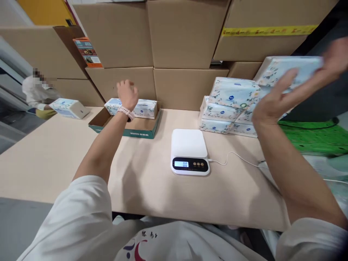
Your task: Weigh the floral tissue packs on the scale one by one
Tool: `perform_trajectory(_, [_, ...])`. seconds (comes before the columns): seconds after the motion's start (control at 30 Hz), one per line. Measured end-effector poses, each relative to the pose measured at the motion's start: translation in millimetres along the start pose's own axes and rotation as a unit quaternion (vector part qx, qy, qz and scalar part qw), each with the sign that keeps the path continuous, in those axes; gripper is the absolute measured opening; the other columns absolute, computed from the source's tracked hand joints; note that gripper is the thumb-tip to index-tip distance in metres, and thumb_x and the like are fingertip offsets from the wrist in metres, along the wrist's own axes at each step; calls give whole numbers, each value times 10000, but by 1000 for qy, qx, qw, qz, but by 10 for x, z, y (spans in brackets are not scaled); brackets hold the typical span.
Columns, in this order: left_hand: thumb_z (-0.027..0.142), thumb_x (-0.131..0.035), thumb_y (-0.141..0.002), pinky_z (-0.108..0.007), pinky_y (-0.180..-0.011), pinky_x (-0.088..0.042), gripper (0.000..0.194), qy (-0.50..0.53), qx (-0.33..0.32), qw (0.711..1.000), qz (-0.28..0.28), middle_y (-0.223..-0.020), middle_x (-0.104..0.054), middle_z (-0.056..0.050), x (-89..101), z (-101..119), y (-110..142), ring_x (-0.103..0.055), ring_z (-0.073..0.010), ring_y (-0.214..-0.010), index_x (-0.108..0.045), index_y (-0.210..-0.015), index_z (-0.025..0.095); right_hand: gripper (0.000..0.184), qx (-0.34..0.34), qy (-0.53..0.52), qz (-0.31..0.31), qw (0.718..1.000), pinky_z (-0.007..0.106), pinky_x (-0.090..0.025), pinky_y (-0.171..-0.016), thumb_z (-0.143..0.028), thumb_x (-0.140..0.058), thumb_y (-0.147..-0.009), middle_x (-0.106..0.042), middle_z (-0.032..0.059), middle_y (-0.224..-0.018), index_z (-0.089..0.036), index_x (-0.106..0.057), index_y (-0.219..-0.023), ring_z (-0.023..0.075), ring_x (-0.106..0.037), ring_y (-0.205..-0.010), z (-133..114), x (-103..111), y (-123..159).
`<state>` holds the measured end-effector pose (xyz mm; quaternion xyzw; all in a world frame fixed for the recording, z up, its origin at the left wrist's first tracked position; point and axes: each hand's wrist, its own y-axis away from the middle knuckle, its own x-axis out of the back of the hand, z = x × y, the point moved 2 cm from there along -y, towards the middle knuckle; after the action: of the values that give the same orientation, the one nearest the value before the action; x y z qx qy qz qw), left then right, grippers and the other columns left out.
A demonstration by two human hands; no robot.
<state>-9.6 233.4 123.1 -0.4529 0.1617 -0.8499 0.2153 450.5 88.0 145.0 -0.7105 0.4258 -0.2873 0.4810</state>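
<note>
My left hand (127,95), with a pink band at the wrist, hovers over a shallow green-edged carton (138,133). Its fingers are loosely bent and hold nothing that I can see. Inside the carton, along the back, lie floral tissue packs (145,108); my hand and wrist partly cover them. On the right, my right hand (282,92) is open, thumb and fingers spread, and somewhat blurred. It is in front of the top tissue pack (280,67) of a stack; whether it touches that pack I cannot tell. Other tissue packs (233,92) sit beneath and beside it.
A white digital scale (189,143) reading 0.0 stands mid-table, its white cable (231,154) running right. One tissue pack (70,108) lies at the far left. Cardboard boxes (187,87) wall off the back. A person (40,90) is beyond the table's left edge.
</note>
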Motion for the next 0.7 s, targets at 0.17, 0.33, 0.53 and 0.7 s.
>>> perform_trajectory(0.17, [235, -467, -1013, -384, -1138, -505, 478, -48, 80, 989, -115, -1429, -752, -221, -40, -588, -9, -688, -313, -1342, -711, -1361, 17, 481, -17, -75, -404, 912, 536, -513, -1211, -486, -389, -1107, -765, 118, -1386, -212, -707, -1341, 298, -679, -1333, -1041, -1029, 734])
perform_trajectory(0.33, [296, -464, -1019, -393, -1253, -435, 574, -71, 80, 984, -145, -1569, -663, -239, -208, -621, 32, -598, -341, -1504, -642, -1487, 15, 595, -42, -28, -601, 798, 574, -363, -1312, -390, -326, -1110, -679, 141, -1582, -168, -524, -1625, 343, -548, -1532, -1537, -2017, 1216])
perform_trajectory(0.53, [381, -530, -967, -577, -1286, -368, 604, -95, 95, 975, -177, -1586, -616, -310, -257, -584, -28, -486, -464, -1577, -653, -1449, 38, 601, -69, 28, -637, 767, 614, -146, -1385, -363, -235, -1114, -666, 238, -1559, -72, -544, -1540, 360, -486, -1594, -1631, -2632, 1513])
perform_trajectory(0.7, [511, -550, -959, -670, -1331, -216, 615, -72, 106, 973, -190, -1605, -598, -303, -304, -573, -87, -320, -485, -1673, -668, -1399, 98, 593, -78, 36, -653, 752, 633, -62, -1396, -398, -207, -1122, -670, 195, -1566, -124, -543, -1526, 336, -463, -1613, -1574, -2721, 1667])
